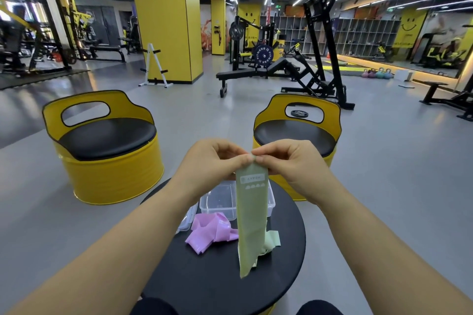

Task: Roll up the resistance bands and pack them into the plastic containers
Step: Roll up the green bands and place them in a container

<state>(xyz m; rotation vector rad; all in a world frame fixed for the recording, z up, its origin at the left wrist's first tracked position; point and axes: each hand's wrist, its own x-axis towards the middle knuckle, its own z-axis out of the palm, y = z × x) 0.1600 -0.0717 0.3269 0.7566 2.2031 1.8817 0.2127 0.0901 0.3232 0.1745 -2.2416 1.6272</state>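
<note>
While both hands meet above the round black table [204, 276], the left hand [212, 161] and the right hand [289, 161] each pinch the top edge of a flat sage-green rubber resistance band [252, 217], thumbs and fingertips clamped on it, knuckles nearly touching. The band hangs with its long axis running twelve to six o'clock, printed end uppermost, free end low over the tabletop. A crumpled pink band [212, 231] lies at its nine o'clock, a paler green strip [272, 239] at its three o'clock, and clear rectangular plastic containers [213, 206] stand at its eleven o'clock.
</note>
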